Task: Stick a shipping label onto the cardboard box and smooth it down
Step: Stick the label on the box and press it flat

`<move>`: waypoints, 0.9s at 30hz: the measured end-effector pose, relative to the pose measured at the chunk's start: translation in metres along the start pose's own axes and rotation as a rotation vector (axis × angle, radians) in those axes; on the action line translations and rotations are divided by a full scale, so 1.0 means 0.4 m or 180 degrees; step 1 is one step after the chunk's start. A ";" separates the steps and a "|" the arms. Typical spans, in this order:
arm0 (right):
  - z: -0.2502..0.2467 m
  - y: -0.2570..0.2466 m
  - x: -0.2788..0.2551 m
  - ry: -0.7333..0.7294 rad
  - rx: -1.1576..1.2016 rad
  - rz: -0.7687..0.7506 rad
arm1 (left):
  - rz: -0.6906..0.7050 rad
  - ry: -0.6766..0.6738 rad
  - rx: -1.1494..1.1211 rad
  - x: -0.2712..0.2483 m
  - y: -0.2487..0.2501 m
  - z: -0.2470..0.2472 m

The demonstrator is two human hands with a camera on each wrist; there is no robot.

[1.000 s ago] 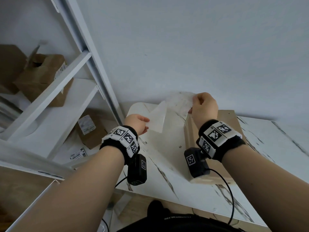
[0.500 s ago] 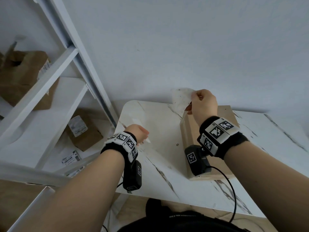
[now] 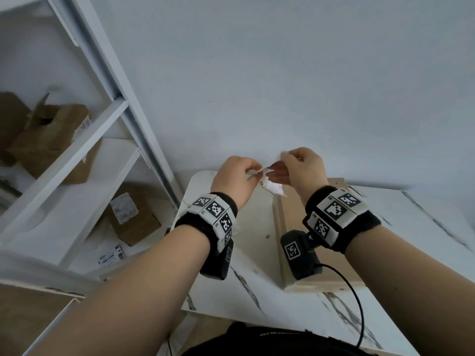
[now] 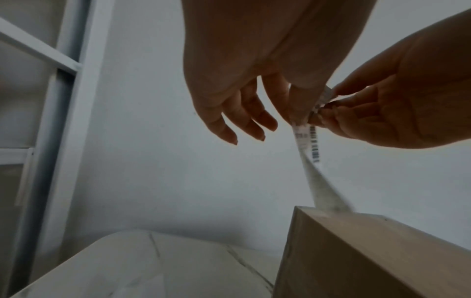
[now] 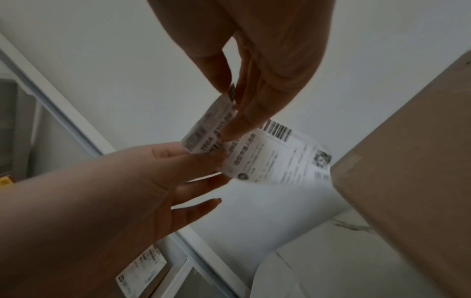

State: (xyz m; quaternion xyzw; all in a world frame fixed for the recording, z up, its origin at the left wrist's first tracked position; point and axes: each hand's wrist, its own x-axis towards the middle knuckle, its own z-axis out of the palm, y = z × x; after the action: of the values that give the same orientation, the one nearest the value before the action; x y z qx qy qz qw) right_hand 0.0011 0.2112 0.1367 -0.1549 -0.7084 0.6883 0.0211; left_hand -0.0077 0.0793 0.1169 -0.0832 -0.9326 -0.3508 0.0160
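Note:
A white printed shipping label (image 3: 273,186) with barcodes hangs in the air between both hands, above the far left corner of the cardboard box (image 3: 334,276). My left hand (image 3: 253,172) pinches its upper edge with thumb and forefinger, the other fingers loosely spread (image 4: 244,129). My right hand (image 3: 277,170) pinches the same end from the other side. In the right wrist view the label (image 5: 270,155) curls at the top, printed side toward the camera, next to the box (image 5: 407,161). In the left wrist view the label (image 4: 313,145) trails down toward the box (image 4: 356,252).
The box lies flat on a white marble-pattern table (image 3: 257,286) against a plain wall. A pale sheet (image 3: 250,222) lies on the table left of the box. A white shelf unit (image 3: 77,150) at the left holds several labelled cardboard boxes (image 3: 131,217).
My left hand went down to the table with the pale backing sheet, let it go, and rose to pinch the label that my right hand holds. The right hand stayed above the box.

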 end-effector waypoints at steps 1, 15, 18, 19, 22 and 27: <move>-0.015 -0.004 0.002 0.0032 -0.0025 -0.0067 | 0.0029 0.0041 -0.0025 0.003 0.015 -0.001; -0.289 0.036 -0.005 0.0484 -0.1394 -0.0276 | -0.0729 -0.0527 -0.1091 0.023 0.168 0.107; -0.318 0.067 -0.024 0.0447 -0.1593 -0.0219 | -0.0789 -0.0619 -0.0951 0.002 0.179 0.154; -0.324 0.078 -0.029 0.0431 -0.1629 -0.0167 | -0.0753 -0.0616 -0.0797 -0.006 0.180 0.166; -0.338 0.113 -0.043 0.0391 -0.1745 0.0013 | -0.0279 -0.0464 -0.0026 -0.038 0.175 0.192; -0.342 0.159 -0.069 0.0207 -0.1773 0.0108 | 0.0165 -0.0455 0.0474 -0.086 0.155 0.208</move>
State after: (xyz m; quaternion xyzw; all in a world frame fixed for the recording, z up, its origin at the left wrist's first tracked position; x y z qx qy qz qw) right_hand 0.0727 0.3373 0.0863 -0.1885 -0.8665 0.4620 -0.0110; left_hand 0.0388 0.1748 0.0915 -0.1306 -0.9524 -0.2731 -0.0354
